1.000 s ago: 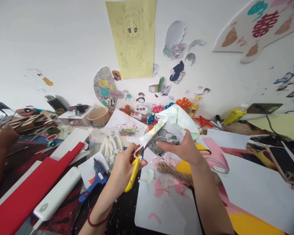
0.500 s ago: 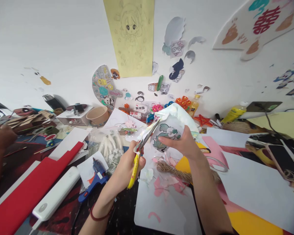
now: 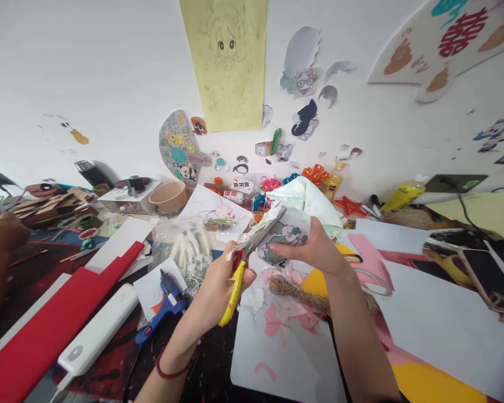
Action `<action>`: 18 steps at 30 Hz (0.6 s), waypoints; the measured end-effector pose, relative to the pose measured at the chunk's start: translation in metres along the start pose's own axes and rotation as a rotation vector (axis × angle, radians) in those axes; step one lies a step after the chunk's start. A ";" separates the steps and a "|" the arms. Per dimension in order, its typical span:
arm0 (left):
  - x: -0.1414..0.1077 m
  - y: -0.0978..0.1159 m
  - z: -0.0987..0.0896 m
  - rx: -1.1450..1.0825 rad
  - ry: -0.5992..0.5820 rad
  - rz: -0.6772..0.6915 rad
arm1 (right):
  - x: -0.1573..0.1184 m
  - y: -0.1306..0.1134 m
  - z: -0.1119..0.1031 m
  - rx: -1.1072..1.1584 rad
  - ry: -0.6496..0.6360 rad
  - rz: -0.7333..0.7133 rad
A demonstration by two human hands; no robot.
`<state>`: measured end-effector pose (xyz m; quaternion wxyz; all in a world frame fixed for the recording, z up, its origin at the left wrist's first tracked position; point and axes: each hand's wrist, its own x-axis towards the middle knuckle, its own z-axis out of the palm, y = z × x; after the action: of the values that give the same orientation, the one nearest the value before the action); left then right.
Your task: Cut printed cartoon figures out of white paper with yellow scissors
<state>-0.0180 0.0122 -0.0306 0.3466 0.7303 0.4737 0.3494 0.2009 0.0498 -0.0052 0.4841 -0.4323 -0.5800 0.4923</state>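
Observation:
Yellow-handled scissors (image 3: 236, 292) are gripped in my left hand (image 3: 218, 291), their blades pointing up and right along the edge of a printed paper piece. That paper (image 3: 292, 226), white with a green and grey cartoon figure, is pinched between the thumb and fingers of my right hand (image 3: 315, 246). A thin white strip of cut paper lies along the blades. Beneath my hands, a white sheet (image 3: 281, 358) bears pink paper scraps (image 3: 273, 322), and a twine bundle (image 3: 298, 295) rests just below the right hand.
A blue glue gun (image 3: 163, 313), white power bank-like bar (image 3: 98, 330) and red strip (image 3: 63, 319) lie left. Another person's hand (image 3: 2, 235) is at the far left. Right are a pink roll (image 3: 367, 257), large white sheet (image 3: 441, 319) and phone (image 3: 485, 274).
The scissors have shifted slightly right and up along the paper, with my left hand. The blades now overlap the printed piece more, and the paper is tilted differently.

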 end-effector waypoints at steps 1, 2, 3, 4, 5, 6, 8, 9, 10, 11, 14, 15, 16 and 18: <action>0.000 0.000 0.000 -0.003 -0.014 0.001 | 0.001 0.000 0.000 0.016 -0.004 -0.009; 0.000 0.000 -0.001 -0.008 -0.026 0.000 | 0.001 0.001 0.000 0.034 -0.004 -0.020; 0.000 0.000 -0.001 -0.014 -0.035 -0.004 | 0.002 0.001 0.000 0.056 0.005 -0.039; 0.000 0.000 -0.001 -0.019 -0.038 -0.011 | 0.003 0.002 0.000 0.080 0.017 -0.063; 0.000 0.000 -0.001 -0.024 -0.039 -0.018 | 0.003 0.003 0.000 0.105 0.034 -0.086; 0.000 0.001 -0.001 -0.026 -0.039 -0.025 | 0.004 0.004 0.000 0.130 0.052 -0.107; 0.000 0.002 0.000 -0.022 -0.036 -0.038 | 0.005 0.006 0.000 0.173 0.086 -0.145; 0.000 0.003 0.000 -0.017 -0.032 -0.045 | 0.006 0.007 0.001 0.189 0.102 -0.164; 0.000 0.004 0.000 -0.012 -0.027 -0.051 | 0.006 0.008 0.001 0.200 0.115 -0.181; -0.001 0.005 0.000 -0.007 -0.021 -0.057 | 0.006 0.008 0.001 0.205 0.127 -0.198; -0.002 0.008 0.000 0.003 -0.009 -0.067 | 0.005 0.008 0.003 0.193 0.123 -0.229; -0.002 0.008 0.000 0.005 -0.009 -0.068 | 0.004 0.007 0.004 0.182 0.113 -0.233; -0.002 0.009 0.000 0.008 -0.009 -0.066 | 0.004 0.007 0.004 0.170 0.103 -0.235; -0.003 0.011 0.000 0.017 -0.007 -0.059 | 0.002 0.005 0.005 0.142 0.092 -0.236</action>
<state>-0.0140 0.0064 -0.0218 0.3523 0.7202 0.4969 0.3322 0.1955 0.0519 -0.0100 0.5942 -0.3478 -0.5675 0.4515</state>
